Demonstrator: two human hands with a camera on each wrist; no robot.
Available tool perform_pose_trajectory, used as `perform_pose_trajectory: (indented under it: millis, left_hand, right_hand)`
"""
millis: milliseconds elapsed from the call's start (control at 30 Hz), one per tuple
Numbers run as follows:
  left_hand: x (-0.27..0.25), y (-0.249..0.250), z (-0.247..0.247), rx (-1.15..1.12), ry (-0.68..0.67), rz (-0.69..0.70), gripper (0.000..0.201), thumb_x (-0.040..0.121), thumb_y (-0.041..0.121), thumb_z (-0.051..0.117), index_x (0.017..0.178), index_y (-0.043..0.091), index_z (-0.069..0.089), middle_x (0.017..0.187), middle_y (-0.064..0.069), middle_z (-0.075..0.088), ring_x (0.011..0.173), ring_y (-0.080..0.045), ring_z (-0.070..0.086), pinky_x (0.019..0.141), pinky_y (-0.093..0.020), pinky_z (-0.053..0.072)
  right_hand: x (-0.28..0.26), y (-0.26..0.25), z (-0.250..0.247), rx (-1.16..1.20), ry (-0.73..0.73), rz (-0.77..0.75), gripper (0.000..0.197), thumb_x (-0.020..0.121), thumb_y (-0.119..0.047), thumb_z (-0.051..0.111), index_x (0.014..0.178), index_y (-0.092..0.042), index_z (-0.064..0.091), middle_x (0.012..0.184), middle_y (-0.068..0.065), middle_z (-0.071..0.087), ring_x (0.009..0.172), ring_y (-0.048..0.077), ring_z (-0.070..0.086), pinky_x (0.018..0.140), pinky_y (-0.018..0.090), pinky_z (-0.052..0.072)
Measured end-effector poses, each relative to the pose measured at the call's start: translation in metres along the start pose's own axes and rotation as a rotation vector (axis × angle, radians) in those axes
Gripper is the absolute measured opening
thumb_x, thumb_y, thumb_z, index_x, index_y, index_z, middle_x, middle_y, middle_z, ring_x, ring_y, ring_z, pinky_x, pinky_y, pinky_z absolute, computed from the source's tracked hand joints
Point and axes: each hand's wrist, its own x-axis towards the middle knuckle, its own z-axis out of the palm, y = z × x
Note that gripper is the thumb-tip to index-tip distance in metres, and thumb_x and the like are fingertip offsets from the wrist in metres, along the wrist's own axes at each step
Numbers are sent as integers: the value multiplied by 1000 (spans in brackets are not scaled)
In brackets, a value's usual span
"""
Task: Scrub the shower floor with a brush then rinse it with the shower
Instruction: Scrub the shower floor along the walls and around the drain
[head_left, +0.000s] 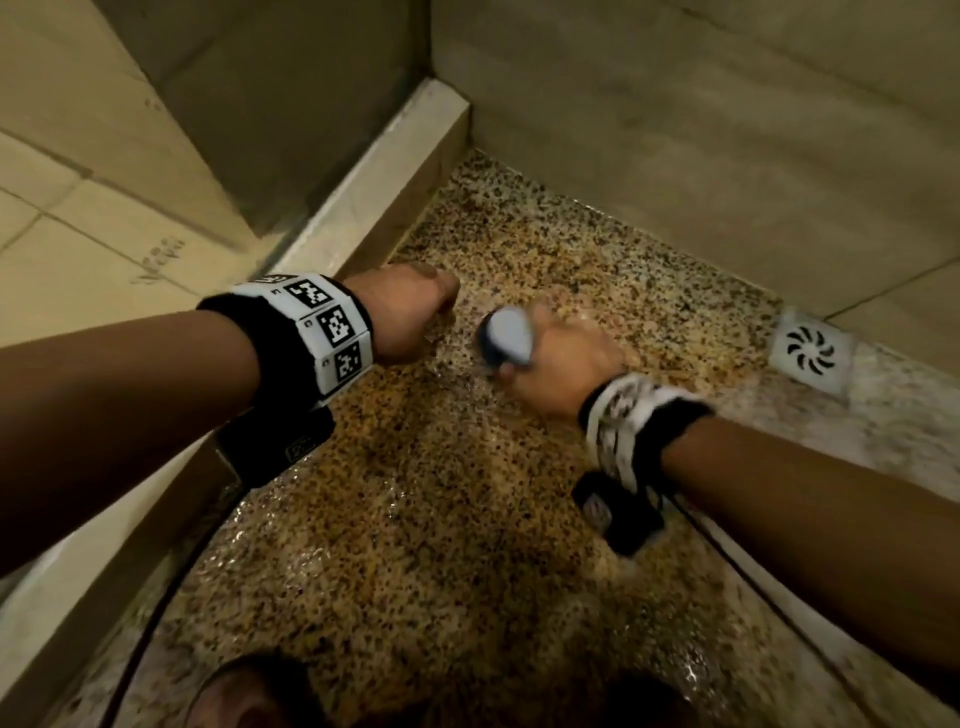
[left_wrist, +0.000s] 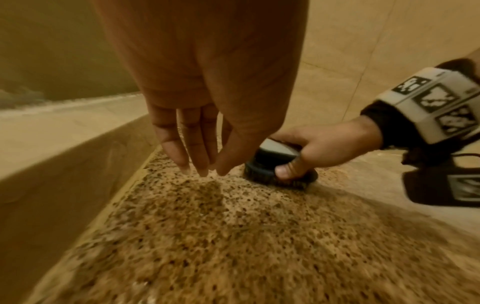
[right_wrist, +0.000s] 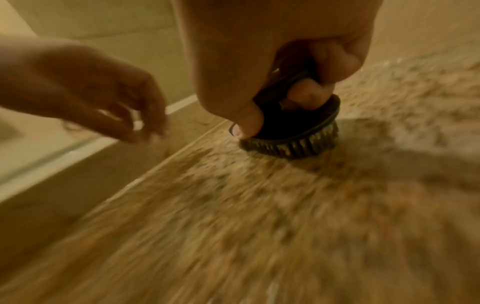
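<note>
- Where the speckled shower floor (head_left: 467, 519) nears its far left corner, the brush (head_left: 506, 335) stands bristles-down on the wet stone, grey cap up, dark bristle ring beneath.
- The right hand (head_left: 563, 371) grips it from above: the thumb (left_wrist: 287, 169) presses the ring's rim, the other fingers curl through the handle.
- The left hand (head_left: 410, 312) hangs just beside the brush, holding nothing; its fingers (left_wrist: 179, 144) point down, straight and close together, tips just over the floor.
- A raised kerb (head_left: 384, 187) runs along the floor's left edge.
- A square drain cover (head_left: 810, 351) sits at the right edge, beside the tiled wall (head_left: 675, 130).
</note>
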Motion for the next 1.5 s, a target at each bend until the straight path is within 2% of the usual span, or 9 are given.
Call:
perform_pose_trajectory:
  millis: [100,267,400,600,767,1033,1167,1333,1500]
  left_hand:
    - [8,8,-5,19,14,9,33,83,9,57,114,13,48,115,-12,54,101,-29,55,73,-30,39]
    - [10,21,-5,24,8,25,31,83,12,55,112,8,47,115,-16,53,103,-32,54,84,-37,47]
    - [11,20,-8,36,2,42,28,82,11,56,109,12,48,112,-12,53,97,-28,54,80,-37,47]
    - [5,24,-8,59,-21,18,28,82,9,56,109,10,49,112,-13,57,99,-30,55,74,-31,42]
    - [13,41,-12,71,-58,52,29,83,11,58,110,14,46,111,-12,58,98,-29,56,76,-34,46]
    - [19,57,-8,138,-31,64,27,86,15,54,111,13,44,108,-13,58,92,-31,58,69,-35,45]
    - [28,41,-28,125,188,-168,40,87,22,58,117,0,44,109,-24,60,99,-39,61,70,-37,44]
    - [41,17,-35,17,255,-327,40,86,19,58,116,-5,46,110,-32,57,100,-46,58,72,-41,45]
    - [43,0,-27,6,202,-322,39,86,28,62,108,-4,56,104,-30,60,95,-43,60,74,-40,48]
  right_hand:
    - [-42,-8,25,-7,-201,-285,57,86,-40,62,131,-26,30,90,-5,58,70,14,53,57,22,41]
    - [-1,22,0,-32,34,96,54,85,-49,59,126,-27,31,94,-2,57,83,24,59,66,29,46]
    - [-73,-2,26,-55,-230,-323,62,83,-40,63,132,-26,27,107,2,60,84,22,60,67,28,47]
    - [-16,37,6,-61,39,137,56,86,-49,57,128,-29,26,90,-3,55,75,23,57,65,31,49]
    - [-54,17,23,-43,-134,-139,51,85,-45,59,126,-28,32,91,-4,59,70,19,56,54,23,37]
    - [-33,25,8,100,73,162,70,89,-45,56,142,-27,14,90,-1,58,73,20,54,71,31,48]
    - [-29,-32,43,299,68,8,80,91,-45,56,149,-39,0,88,10,64,70,27,61,63,31,54]
    - [-7,-73,48,318,5,-77,69,87,-41,59,144,-29,24,111,17,63,97,38,61,83,45,54]
    - [3,-13,22,520,63,176,77,84,-29,65,146,-40,21,87,-1,61,69,19,65,54,25,56]
